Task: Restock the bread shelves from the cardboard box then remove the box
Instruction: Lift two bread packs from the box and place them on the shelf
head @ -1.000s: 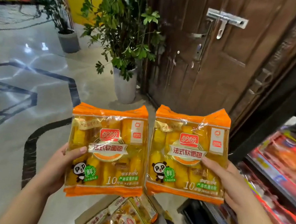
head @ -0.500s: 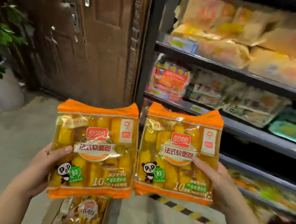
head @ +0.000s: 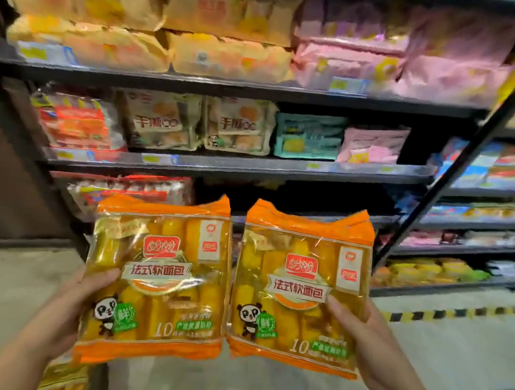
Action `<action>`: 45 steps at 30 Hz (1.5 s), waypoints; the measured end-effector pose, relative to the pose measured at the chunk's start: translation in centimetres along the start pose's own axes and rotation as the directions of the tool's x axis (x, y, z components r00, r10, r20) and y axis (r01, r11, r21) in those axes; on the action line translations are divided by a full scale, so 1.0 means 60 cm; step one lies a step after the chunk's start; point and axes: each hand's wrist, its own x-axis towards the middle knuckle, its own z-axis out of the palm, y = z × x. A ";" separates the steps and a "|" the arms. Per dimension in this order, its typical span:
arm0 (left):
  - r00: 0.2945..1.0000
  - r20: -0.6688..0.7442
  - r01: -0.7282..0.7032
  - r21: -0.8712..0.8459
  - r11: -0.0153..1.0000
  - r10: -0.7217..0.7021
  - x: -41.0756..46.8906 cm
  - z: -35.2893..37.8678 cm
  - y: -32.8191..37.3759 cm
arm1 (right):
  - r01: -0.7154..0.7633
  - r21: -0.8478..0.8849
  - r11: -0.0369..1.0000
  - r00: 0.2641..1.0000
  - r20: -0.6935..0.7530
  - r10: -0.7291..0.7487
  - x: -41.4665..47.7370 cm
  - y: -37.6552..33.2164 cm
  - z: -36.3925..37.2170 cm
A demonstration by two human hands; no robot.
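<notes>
I hold two orange bread packs side by side in front of the shelves. My left hand [head: 72,304] grips the left bread pack [head: 158,280] by its left edge, thumb on the front. My right hand [head: 363,347] grips the right bread pack [head: 301,285] by its right edge in the same way. Both packs stand upright, label toward me, nearly touching. At the bottom left, a few more packs in the cardboard box [head: 64,381] peek out under my left arm.
Dark shelves [head: 254,164] hold bread bags on several levels. A gap shows on the shelf level just behind the packs [head: 299,197]. A slanted black post [head: 452,177] splits off the right shelving. Yellow-black floor tape [head: 465,312] runs along the right base.
My view has swung right from the door and plant to face the bread shelves. Both hands keep the same hold on the two packs, and the box has slid to the bottom left corner.
</notes>
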 end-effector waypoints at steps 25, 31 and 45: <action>0.974 0.224 -0.016 0.134 0.991 -0.014 0.205 0.433 -0.121 | 0.067 -0.022 0.998 0.996 -0.057 -0.068 0.136 -0.116 -0.443; 0.976 0.217 0.000 0.091 0.996 -0.020 0.299 0.479 -0.118 | 0.051 -0.055 0.997 0.993 -0.099 -0.056 0.230 -0.153 -0.472; 0.997 0.047 -0.063 0.146 0.987 0.057 0.375 0.603 -0.166 | -0.032 -0.162 0.986 0.998 0.041 0.039 0.477 -0.176 -0.602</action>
